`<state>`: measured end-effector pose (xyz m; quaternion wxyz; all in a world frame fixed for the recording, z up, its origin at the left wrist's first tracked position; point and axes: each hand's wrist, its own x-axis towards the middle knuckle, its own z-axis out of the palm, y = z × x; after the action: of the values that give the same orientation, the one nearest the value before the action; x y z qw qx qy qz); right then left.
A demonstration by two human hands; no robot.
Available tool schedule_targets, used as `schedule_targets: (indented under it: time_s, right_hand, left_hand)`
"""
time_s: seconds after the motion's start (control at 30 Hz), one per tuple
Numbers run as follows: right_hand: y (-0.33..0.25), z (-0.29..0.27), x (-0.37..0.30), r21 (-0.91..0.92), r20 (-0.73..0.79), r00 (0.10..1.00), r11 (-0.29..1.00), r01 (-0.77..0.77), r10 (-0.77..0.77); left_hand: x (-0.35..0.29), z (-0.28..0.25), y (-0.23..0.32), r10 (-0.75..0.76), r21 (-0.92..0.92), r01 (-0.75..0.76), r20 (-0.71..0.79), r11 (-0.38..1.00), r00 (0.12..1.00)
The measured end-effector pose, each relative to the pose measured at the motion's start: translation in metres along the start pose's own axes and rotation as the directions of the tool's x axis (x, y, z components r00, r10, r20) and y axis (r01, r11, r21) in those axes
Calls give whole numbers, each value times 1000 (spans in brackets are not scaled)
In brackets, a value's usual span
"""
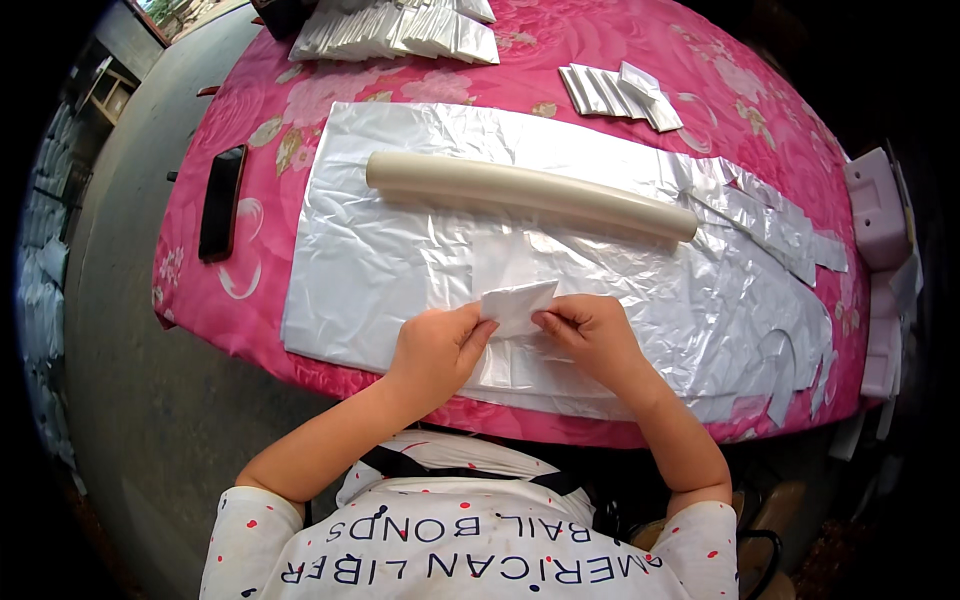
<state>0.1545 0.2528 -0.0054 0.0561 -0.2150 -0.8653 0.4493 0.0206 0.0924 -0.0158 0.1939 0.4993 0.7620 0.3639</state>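
Note:
Between my two hands is a small folded piece of white plastic sheet (517, 307), held up over the table near its front edge. My left hand (440, 345) pinches its left side between thumb and fingers. On the opposite side, my right hand (590, 335) pinches the right edge. Beneath both hands spreads a large stack of shiny, wrinkled white plastic sheets (350, 270). A long beige tube (530, 195) lies across the sheets, just beyond my hands.
A pink flowered cloth (270, 330) covers the table. At the back lie a big row of folded white packets (400, 35) and a smaller group (615, 95). A black phone (222, 203) rests at left; plastic strips (770, 220) lie at right, near a pink plastic chair (880, 210).

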Motion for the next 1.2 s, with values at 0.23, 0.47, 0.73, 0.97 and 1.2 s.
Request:
schedule_targets:
  time_s: [0.23,0.47,0.73,0.97,1.2]
  right_hand:
    - [-9,-8,20,136,126,936,929,-344,328]
    - [-12,-6,25,91,116,917,915,-393,382]
    - [-15,-9,30,100,152,892,891,-443,426]
    - [-7,-8,31,162,176,901,892,-423,396]
    - [-11,-6,26,140,123,918,909,-392,377]
  left_hand:
    - [25,-1,1,-185,-34,186,18,982,983]
    - [25,0,0,-239,-160,240,23,958,971]
    - [22,-4,-3,-9,22,12,-134,1000,991]
    - [-1,15,10,642,175,-622,-88,763,762]
    - [-11,21,0,608,196,-589,-50,784,792]
